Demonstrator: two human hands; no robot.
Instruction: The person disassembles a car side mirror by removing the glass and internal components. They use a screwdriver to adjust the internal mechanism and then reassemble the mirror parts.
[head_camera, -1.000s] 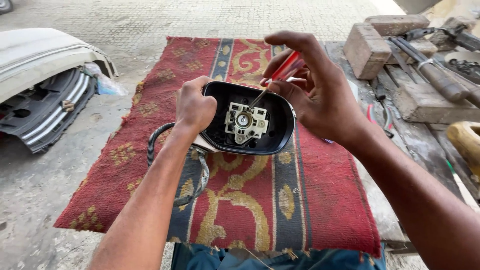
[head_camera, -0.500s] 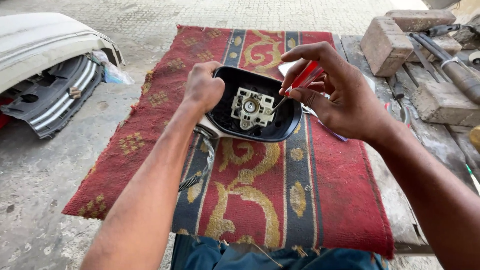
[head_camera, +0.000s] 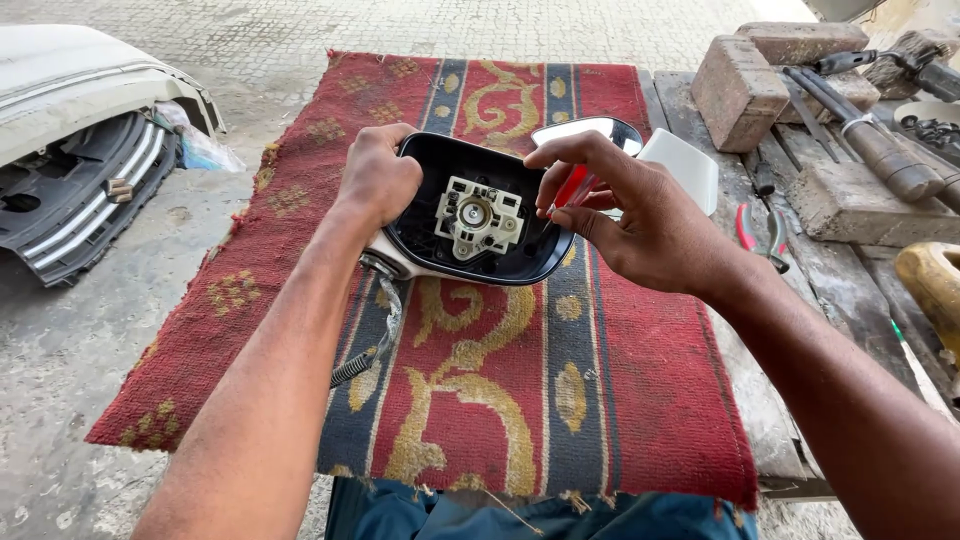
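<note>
A car bumper (head_camera: 80, 150) lies on the ground at far left. The left hand (head_camera: 378, 180) grips the black side-mirror housing (head_camera: 480, 215) above the red patterned rug (head_camera: 620, 400); the right hand (head_camera: 640, 215) pinches a red-handled screwdriver (head_camera: 572, 187) into it. Pliers (head_camera: 760, 232) and 2 bricks (head_camera: 738, 90) sit right.

Right hand (head_camera: 650, 225) dropped lower on red screwdriver (head_camera: 572, 187), fingers curled closer

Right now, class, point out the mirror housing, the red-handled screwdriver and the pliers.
mirror housing (head_camera: 430, 200), head view, black inner wall left of the white mount.
red-handled screwdriver (head_camera: 572, 186), head view, red handle between the right hand's fingers.
pliers (head_camera: 745, 228), head view, red grip.
</note>
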